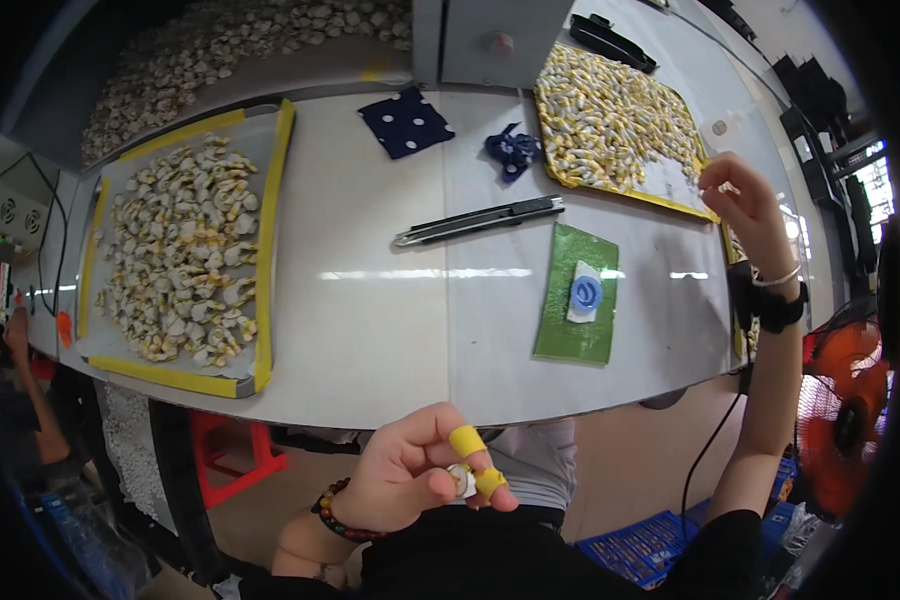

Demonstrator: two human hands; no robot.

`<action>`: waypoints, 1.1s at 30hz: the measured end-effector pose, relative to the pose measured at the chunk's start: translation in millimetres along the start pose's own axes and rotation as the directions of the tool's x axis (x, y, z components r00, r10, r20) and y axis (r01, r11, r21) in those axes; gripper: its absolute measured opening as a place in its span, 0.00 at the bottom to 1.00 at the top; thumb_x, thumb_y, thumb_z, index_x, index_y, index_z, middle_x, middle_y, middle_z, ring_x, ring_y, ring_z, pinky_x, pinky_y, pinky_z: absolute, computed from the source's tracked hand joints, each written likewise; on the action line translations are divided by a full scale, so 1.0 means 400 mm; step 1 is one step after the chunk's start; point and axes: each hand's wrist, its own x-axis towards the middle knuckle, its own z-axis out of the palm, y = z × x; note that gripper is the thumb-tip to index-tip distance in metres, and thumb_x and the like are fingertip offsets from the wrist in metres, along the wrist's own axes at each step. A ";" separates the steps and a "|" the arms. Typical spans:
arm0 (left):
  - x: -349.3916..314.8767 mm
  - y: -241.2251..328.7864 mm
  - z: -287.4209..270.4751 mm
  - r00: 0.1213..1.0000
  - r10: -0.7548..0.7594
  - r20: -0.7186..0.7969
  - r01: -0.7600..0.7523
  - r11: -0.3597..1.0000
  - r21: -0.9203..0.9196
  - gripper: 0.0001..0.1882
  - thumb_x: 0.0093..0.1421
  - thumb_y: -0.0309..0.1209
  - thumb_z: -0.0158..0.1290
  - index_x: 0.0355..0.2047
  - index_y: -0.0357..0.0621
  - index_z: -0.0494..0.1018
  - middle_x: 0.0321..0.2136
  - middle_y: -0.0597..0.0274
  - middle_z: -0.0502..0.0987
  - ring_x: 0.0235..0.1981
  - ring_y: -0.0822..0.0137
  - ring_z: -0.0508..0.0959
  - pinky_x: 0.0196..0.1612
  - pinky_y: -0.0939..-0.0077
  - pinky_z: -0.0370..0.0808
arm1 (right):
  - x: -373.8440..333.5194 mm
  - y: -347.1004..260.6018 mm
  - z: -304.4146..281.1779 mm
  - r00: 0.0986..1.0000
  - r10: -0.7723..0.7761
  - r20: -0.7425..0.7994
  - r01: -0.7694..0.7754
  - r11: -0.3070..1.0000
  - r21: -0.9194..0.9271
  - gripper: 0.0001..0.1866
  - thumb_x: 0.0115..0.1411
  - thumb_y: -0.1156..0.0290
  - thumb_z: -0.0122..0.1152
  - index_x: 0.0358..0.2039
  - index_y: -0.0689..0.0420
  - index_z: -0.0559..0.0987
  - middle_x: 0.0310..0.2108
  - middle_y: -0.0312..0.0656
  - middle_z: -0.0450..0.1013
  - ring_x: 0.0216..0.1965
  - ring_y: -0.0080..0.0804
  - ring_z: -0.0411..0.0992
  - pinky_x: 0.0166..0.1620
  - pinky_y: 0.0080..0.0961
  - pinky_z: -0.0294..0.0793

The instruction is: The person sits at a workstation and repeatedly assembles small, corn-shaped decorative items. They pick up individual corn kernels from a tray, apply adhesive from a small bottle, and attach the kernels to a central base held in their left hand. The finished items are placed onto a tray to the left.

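My left hand (405,478), with yellow tape wrapped round its fingers, is closed in front of my body. Between its thumb and fingers it pinches a small white round piece (464,481). At the right, my right hand (748,205) is at the near right corner of a yellow-edged tray (625,193) heaped with small white-and-yellow elongated pieces (620,115). Its thumb and fingertips are drawn together; whatever they hold, if anything, is too small to make out. A yellow-edged tray (264,240) of white roundish pieces (185,250) lies at the left.
A green mat (578,338) carries a blue ring-shaped item (586,294) on a white pad. Behind it lie a black utility knife (480,220), a dotted navy cloth (406,124) and a navy bow (513,152). A red fan (850,400) stands right, a red stool (235,460) below the table.
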 end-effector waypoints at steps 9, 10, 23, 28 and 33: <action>0.033 -0.009 0.001 0.998 -0.062 0.010 0.062 0.998 0.020 0.23 0.57 0.41 0.53 0.43 0.34 0.66 0.32 0.53 0.75 0.31 0.71 0.75 0.35 0.80 0.74 | -0.099 -0.195 0.165 0.990 -0.088 0.108 0.072 0.987 0.144 0.06 0.48 0.82 0.61 0.28 0.60 0.77 0.22 0.36 0.72 0.23 0.17 0.69 0.25 0.14 0.66; 0.033 -0.008 0.007 0.997 -0.078 -0.021 0.078 0.997 0.029 0.23 0.57 0.41 0.53 0.44 0.34 0.66 0.32 0.54 0.75 0.31 0.72 0.75 0.35 0.80 0.74 | -0.103 -0.200 0.175 0.991 -0.058 0.124 0.034 0.981 0.189 0.05 0.49 0.82 0.60 0.28 0.61 0.77 0.23 0.37 0.73 0.23 0.18 0.70 0.25 0.14 0.67; 0.021 0.001 0.021 0.999 -0.016 -0.041 0.018 0.999 0.036 0.25 0.50 0.41 0.60 0.37 0.31 0.67 0.29 0.48 0.75 0.30 0.63 0.77 0.31 0.72 0.78 | -0.081 -0.206 0.213 0.907 -0.371 0.201 0.420 0.842 -0.339 0.08 0.45 0.82 0.59 0.28 0.60 0.75 0.25 0.41 0.71 0.27 0.36 0.72 0.30 0.28 0.72; 0.027 -0.023 -0.032 0.981 0.124 0.148 -0.119 0.992 -0.040 0.22 0.53 0.33 0.58 0.42 0.30 0.68 0.38 0.53 0.73 0.38 0.65 0.76 0.42 0.72 0.76 | -0.074 -0.218 0.220 0.902 -0.366 0.228 0.429 0.815 -0.390 0.09 0.42 0.82 0.59 0.27 0.60 0.74 0.25 0.41 0.70 0.27 0.36 0.71 0.30 0.29 0.72; 0.028 -0.002 0.011 0.998 0.006 -0.064 -0.005 1.000 0.022 0.22 0.49 0.38 0.61 0.35 0.31 0.69 0.29 0.48 0.75 0.29 0.63 0.77 0.32 0.71 0.78 | -0.068 -0.208 0.226 0.884 -0.386 0.265 0.467 0.765 -0.444 0.09 0.40 0.82 0.56 0.26 0.60 0.73 0.24 0.42 0.69 0.28 0.37 0.70 0.31 0.29 0.71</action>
